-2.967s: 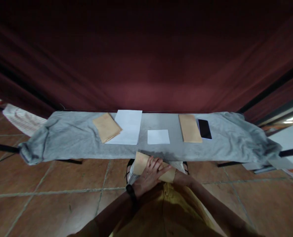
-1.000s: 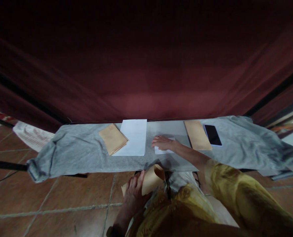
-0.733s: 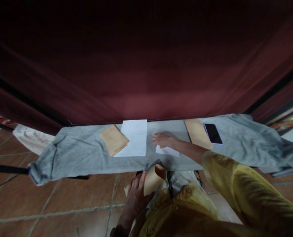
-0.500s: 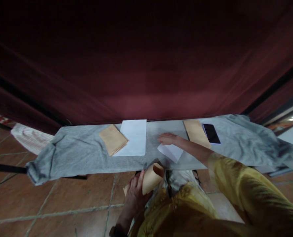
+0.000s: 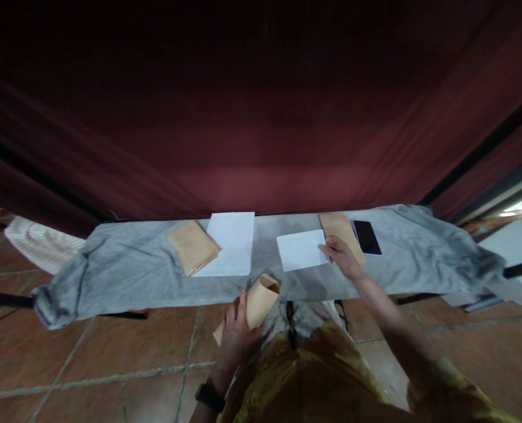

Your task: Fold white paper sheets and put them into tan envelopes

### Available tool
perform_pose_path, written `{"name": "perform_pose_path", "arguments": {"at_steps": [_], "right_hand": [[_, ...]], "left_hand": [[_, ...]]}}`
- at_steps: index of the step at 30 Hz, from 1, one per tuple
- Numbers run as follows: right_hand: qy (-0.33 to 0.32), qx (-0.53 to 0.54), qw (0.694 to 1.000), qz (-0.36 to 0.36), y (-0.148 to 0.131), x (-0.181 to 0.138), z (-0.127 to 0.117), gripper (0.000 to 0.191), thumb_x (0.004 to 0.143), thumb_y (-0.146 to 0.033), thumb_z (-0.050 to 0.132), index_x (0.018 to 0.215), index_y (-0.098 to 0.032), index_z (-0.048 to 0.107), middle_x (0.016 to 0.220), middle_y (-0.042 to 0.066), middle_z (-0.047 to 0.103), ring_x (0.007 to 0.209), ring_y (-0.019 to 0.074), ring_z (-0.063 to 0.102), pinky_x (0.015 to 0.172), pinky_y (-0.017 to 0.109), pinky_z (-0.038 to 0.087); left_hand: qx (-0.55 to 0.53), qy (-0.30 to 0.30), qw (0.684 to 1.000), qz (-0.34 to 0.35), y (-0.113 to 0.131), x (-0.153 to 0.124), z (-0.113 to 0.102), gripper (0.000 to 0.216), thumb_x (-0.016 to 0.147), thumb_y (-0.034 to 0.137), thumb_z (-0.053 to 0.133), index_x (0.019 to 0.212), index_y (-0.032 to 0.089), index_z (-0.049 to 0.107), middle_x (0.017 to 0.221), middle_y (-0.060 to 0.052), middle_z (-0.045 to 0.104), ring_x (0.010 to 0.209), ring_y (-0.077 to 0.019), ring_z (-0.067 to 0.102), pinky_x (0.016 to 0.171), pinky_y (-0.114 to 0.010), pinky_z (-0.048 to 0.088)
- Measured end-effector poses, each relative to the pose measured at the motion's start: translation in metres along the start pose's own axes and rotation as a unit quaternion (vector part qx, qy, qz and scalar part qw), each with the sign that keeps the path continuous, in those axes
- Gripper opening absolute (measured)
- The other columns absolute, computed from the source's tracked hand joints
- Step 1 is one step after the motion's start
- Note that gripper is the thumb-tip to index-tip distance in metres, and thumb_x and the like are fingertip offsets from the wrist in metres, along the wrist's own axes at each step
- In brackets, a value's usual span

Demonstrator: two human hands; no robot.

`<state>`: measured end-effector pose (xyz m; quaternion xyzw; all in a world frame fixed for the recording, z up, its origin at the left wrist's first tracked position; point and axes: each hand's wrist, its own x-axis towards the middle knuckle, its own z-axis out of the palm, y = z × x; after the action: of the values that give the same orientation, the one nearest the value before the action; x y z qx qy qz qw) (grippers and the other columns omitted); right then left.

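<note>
My left hand is closed around a brown paper envelope whose mouth gapes towards the cloth-covered surface. Between the thumb and fingers of my right hand is the right edge of a folded white sheet of paper, seen broad side up. Just beyond that hand lies a flat brown envelope. To the left, several brown envelopes in a pile overlap a stack of larger white paper.
A grey cloth covers the long narrow surface. A dark phone lies right of the flat envelope. Dark red fabric rises behind, with black metal bars at the sides. Tiled floor shows below.
My right hand has moved right and gripped the white sheet's right edge; the sheet has turned and now shows as a wide rectangle. My left hand still holds the brown envelope.
</note>
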<state>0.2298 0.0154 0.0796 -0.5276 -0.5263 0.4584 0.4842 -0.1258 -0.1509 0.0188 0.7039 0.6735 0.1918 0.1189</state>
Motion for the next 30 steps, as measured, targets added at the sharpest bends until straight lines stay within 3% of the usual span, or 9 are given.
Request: {"name": "perform_pose_path", "arguments": {"at_steps": [4,10,15,18,22,30], "right_hand": [[0.037,0.05,0.998,0.026,0.008,-0.039,0.011,0.043,0.073,-0.063,0.072,0.092,-0.024,0.064,0.071,-0.002,0.065,0.062,0.0153,0.055,0.055,0.025,0.042],[0.088,-0.033,0.995,-0.035,0.015,-0.068,0.026,0.042,0.078,-0.063,0.067,0.086,-0.022,0.068,0.077,0.002,0.07,0.07,0.0187,0.06,0.064,0.029,0.048],[-0.008,-0.127,0.991,-0.037,0.016,-0.075,0.013,0.037,0.087,-0.057,0.058,0.09,-0.024,0.073,0.086,0.005,0.074,0.077,0.0227,0.064,0.069,0.031,0.05],[-0.066,-0.162,0.984,-0.035,0.015,-0.074,0.002,0.036,0.09,-0.055,0.054,0.087,-0.024,0.073,0.082,0.004,0.073,0.075,0.0223,0.063,0.065,0.03,0.048],[-0.099,-0.219,0.97,-0.039,0.016,-0.069,-0.008,0.038,0.091,-0.052,0.05,0.074,-0.024,0.068,0.069,0.002,0.067,0.064,0.0193,0.058,0.057,0.027,0.041],[-0.182,-0.275,0.944,-0.015,0.017,-0.058,-0.022,0.028,0.086,-0.038,0.052,0.066,-0.023,0.063,0.064,0.0,0.065,0.062,0.0177,0.058,0.058,0.026,0.038]], "left_hand": [[-0.001,0.02,0.999,0.026,0.015,0.002,-0.002,0.105,0.077,0.036,0.076,0.161,0.022,0.016,0.133,-0.015,0.054,0.122,-0.0351,0.054,0.104,-0.052,0.044],[0.012,0.02,0.999,0.043,0.04,0.007,-0.012,0.106,0.076,0.035,0.075,0.161,0.021,0.014,0.139,-0.016,0.052,0.128,-0.035,0.05,0.11,-0.054,0.038],[0.048,0.025,0.997,0.054,0.039,0.006,-0.011,0.107,0.076,0.038,0.076,0.161,0.019,0.013,0.136,-0.016,0.054,0.128,-0.0359,0.05,0.113,-0.058,0.032],[0.061,0.021,0.996,0.059,0.038,0.005,-0.01,0.105,0.077,0.039,0.075,0.161,0.018,0.016,0.133,-0.015,0.056,0.125,-0.0351,0.051,0.112,-0.056,0.034],[0.074,0.015,0.996,0.052,0.044,0.005,-0.01,0.105,0.075,0.037,0.077,0.161,0.018,0.018,0.131,-0.015,0.057,0.124,-0.0346,0.052,0.111,-0.054,0.033],[0.081,0.007,0.995,0.058,0.042,0.007,-0.006,0.107,0.074,0.036,0.077,0.16,0.015,0.018,0.131,-0.016,0.057,0.126,-0.0356,0.051,0.114,-0.057,0.03]]}}
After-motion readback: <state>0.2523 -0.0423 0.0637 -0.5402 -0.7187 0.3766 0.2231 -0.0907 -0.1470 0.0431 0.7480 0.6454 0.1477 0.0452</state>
